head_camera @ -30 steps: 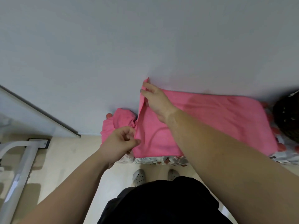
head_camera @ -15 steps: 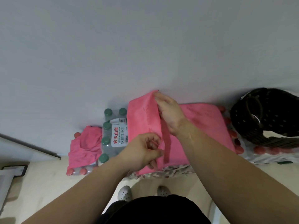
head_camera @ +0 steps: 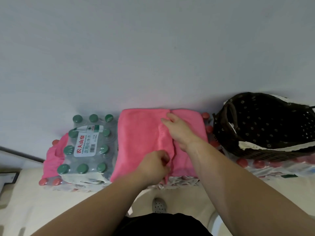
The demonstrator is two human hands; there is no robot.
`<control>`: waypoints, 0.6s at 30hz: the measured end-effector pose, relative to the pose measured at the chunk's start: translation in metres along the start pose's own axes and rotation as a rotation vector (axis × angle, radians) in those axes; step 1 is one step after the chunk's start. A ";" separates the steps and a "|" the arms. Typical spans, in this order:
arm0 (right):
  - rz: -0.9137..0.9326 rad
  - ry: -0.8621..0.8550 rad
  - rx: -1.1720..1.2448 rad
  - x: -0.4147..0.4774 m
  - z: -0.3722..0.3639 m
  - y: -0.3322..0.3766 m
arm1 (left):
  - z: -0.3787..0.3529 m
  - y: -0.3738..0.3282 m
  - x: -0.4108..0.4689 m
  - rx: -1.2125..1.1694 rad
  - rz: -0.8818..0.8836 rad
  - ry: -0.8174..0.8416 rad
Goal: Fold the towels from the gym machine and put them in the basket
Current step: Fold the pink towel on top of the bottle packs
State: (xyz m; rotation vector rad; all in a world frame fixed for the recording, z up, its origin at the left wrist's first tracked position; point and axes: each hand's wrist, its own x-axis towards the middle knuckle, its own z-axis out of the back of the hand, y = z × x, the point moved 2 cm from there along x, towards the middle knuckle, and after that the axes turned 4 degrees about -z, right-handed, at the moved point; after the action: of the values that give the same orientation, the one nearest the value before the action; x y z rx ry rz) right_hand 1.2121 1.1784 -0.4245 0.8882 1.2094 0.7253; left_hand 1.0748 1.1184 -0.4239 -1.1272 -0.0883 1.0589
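Observation:
A pink towel (head_camera: 139, 140) lies on packs of bottles against the wall, its left part folded over toward the middle. My left hand (head_camera: 156, 165) pinches the folded edge near the front. My right hand (head_camera: 179, 132) holds the same edge farther back, fingers curled on the cloth near the wall. A second pink towel (head_camera: 51, 159) lies crumpled at the left, partly under a water pack. The dark perforated basket (head_camera: 262, 126) with a floral lining stands at the right on bottle packs; its inside is dark.
A shrink-wrapped pack of green-capped water bottles (head_camera: 87, 147) sits left of the towel. Red-capped bottle packs (head_camera: 252, 164) run along the grey wall (head_camera: 153, 48). My shoe (head_camera: 159, 205) is on the beige floor (head_camera: 34, 201) below.
The view has shifted right, bringing the basket into full sight. Both hands carried the towel's left edge over to the middle, and the folded flap now lies flat.

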 end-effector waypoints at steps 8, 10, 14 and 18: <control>0.115 -0.033 0.030 0.001 0.023 0.012 | 0.001 -0.028 -0.006 -0.184 0.040 0.005; 0.149 -0.064 0.010 0.000 0.035 0.017 | -0.005 -0.038 -0.002 -0.197 0.015 0.021; 0.163 -0.253 -0.269 0.006 0.068 0.013 | -0.031 -0.056 0.014 -0.154 -0.014 0.070; 0.081 -0.202 -0.758 0.010 0.076 0.000 | -0.044 -0.058 0.025 -0.119 -0.028 0.121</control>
State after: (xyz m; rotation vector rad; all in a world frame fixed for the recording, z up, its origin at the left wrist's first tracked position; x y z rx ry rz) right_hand 1.2888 1.1727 -0.4206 0.3609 0.6314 1.0346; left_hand 1.1495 1.1044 -0.4118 -1.2923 -0.0715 0.9684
